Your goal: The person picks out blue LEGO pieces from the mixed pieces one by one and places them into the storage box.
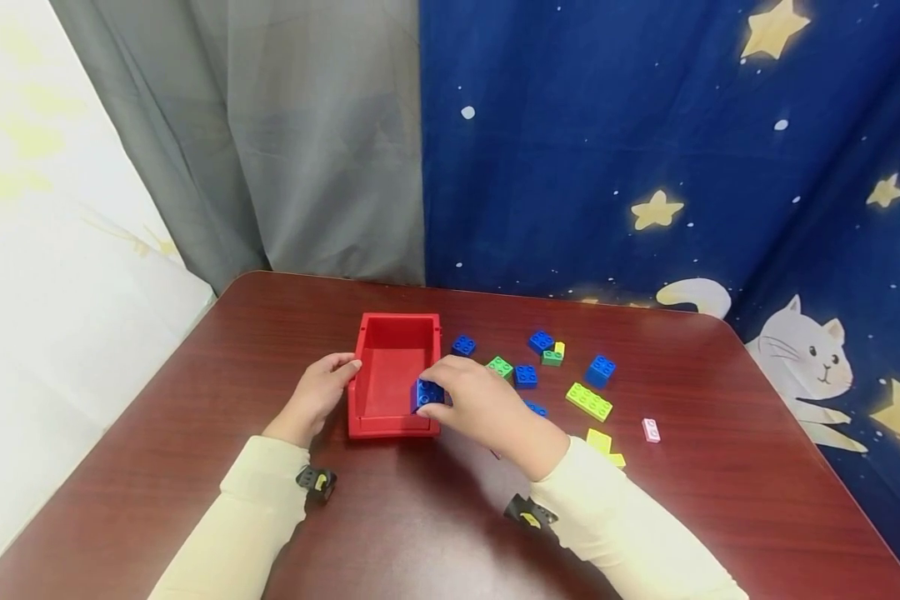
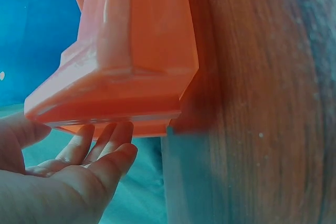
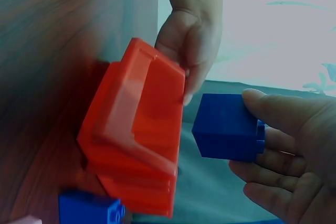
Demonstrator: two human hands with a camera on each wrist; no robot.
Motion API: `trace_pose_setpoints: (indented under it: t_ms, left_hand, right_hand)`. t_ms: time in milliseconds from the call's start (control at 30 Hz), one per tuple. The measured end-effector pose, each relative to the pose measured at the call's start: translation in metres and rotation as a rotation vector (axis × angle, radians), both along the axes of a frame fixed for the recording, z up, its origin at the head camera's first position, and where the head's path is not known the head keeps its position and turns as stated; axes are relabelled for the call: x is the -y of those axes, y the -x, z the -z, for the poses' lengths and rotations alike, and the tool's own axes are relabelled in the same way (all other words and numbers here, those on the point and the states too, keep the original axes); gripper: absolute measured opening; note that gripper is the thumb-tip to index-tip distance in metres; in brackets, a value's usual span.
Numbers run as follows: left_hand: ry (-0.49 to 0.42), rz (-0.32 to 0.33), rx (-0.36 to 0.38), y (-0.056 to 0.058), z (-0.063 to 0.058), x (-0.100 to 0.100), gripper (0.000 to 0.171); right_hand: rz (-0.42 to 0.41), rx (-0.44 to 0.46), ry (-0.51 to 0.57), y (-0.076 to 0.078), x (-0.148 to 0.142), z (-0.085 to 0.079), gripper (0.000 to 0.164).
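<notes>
A red plastic bin stands on the table. My left hand grips its left rim, thumb over the edge and fingers along the outer wall; the left wrist view shows these fingers against the bin. My right hand pinches a blue toy brick between thumb and fingers. That brick is held over the bin's right front corner in the head view, raised above the rim. Its studs face my palm side in the right wrist view. The bin's visible floor is bare.
Right of the bin lie several loose bricks: a blue brick, a green brick, a tall blue brick, a long lime brick, yellow bricks and a pink brick. Curtains hang behind the table.
</notes>
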State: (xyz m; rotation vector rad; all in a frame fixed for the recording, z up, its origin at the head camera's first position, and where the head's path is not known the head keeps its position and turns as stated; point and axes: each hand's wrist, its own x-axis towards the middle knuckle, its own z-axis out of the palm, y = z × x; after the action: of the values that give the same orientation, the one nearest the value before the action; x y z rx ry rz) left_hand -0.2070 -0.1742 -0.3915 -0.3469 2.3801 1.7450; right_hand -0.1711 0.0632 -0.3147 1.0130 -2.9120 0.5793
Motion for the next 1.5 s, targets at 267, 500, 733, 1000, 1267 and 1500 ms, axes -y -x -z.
trace_pose_setpoints:
  t_ms: [267, 500, 733, 1000, 1267, 1500]
  left_hand:
    - [0.006, -0.009, -0.011, -0.001, 0.0, 0.0, 0.047]
    - [0.016, -0.01, 0.001, 0.001, -0.001, -0.001, 0.049]
    - [0.005, 0.001, -0.026, 0.002, -0.001, -0.001, 0.046]
    - [-0.005, -0.001, -0.032, 0.001, 0.0, -0.003, 0.045]
    - [-0.023, -0.013, -0.024, 0.001, 0.002, -0.003, 0.045]
    - [-0.025, -0.02, -0.014, 0.0, 0.002, -0.001, 0.045]
  right_hand:
    - [0.004, -0.004, 0.006, 0.004, 0.021, 0.004, 0.052]
    - [-0.007, -0.023, -0.029, 0.01, 0.04, 0.01, 0.049]
    - [0.009, -0.01, -0.039, 0.018, 0.055, 0.016, 0.049]
    - [0.031, 0.013, -0.059, 0.023, 0.064, 0.023, 0.049]
    - [0.05, 0.05, -0.077, 0.028, 0.07, 0.032, 0.05]
    - [0.043, 0.067, -0.073, 0.032, 0.074, 0.039, 0.049]
